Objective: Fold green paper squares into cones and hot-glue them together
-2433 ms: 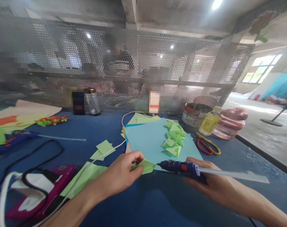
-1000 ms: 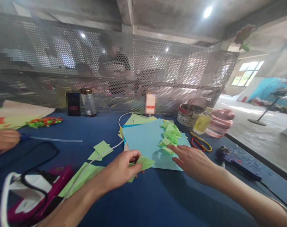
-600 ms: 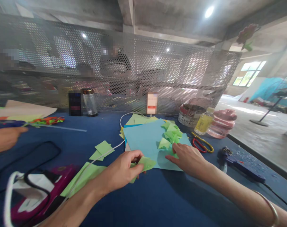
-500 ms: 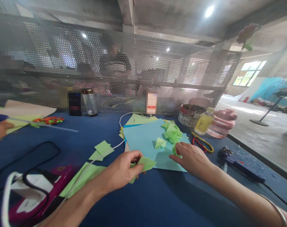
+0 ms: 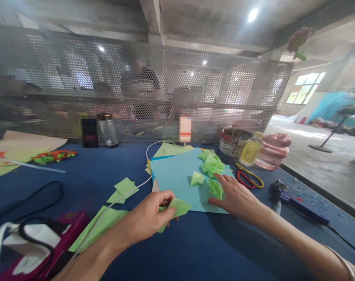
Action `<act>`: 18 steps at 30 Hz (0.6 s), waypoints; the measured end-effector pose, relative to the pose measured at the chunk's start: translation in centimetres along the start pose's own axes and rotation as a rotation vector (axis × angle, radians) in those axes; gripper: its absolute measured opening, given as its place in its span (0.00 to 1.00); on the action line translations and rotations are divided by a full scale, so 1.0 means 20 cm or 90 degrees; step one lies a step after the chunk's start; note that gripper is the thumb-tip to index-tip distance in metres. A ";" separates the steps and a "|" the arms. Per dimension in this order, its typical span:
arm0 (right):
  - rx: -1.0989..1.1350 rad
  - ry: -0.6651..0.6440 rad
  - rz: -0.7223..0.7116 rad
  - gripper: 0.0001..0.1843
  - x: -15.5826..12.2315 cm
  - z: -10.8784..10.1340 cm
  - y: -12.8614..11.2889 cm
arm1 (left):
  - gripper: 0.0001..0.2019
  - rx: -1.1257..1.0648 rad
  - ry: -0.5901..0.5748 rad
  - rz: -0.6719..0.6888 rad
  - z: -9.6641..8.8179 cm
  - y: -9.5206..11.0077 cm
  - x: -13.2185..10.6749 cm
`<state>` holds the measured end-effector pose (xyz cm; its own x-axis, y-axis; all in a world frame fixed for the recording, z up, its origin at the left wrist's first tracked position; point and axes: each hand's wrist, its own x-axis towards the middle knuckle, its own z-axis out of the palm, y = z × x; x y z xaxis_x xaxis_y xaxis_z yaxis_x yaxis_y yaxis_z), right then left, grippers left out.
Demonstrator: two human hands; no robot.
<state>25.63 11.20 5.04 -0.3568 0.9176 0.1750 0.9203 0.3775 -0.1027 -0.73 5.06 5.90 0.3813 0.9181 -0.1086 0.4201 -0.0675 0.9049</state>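
Observation:
In my left hand (image 5: 155,214) is a folded piece of green paper (image 5: 180,207), pinched between thumb and fingers just in front of the blue sheets. My right hand (image 5: 236,197) has its thumb and fingers spread beside a folded green paper piece (image 5: 215,189) lying on the light blue paper (image 5: 174,175). Whether the fingertips touch that piece I cannot tell. Several more folded green pieces (image 5: 211,162) are heaped behind it, and a single pale green one (image 5: 197,178) lies to their left.
Green paper squares (image 5: 124,189) and a white cable (image 5: 118,201) lie to the left, near a magenta box (image 5: 63,242). On the right are scissors (image 5: 250,179), a glue gun (image 5: 300,205), a yellow bottle (image 5: 250,150), a pink bottle (image 5: 273,152) and a round basket (image 5: 232,142). A glass bottle (image 5: 109,132) stands behind.
My right hand has let go of a folded green piece, which now lies on the blue paper, and its fingers have spread. The hand at the far left has gone out of view.

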 end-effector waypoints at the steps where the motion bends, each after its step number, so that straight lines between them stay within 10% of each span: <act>1: 0.014 -0.010 -0.002 0.32 0.00 0.01 0.01 | 0.05 0.000 0.000 0.001 0.00 0.00 0.00; 18: 0.710 -0.290 0.045 0.20 -0.04 -0.14 -0.08 | 0.05 -0.005 -0.024 -0.015 0.00 0.03 -0.01</act>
<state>24.84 9.53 7.85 -0.5416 0.8155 -0.2040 0.3761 0.0180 -0.9264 -0.48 4.88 6.49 0.4023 0.9038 -0.1461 0.4230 -0.0420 0.9051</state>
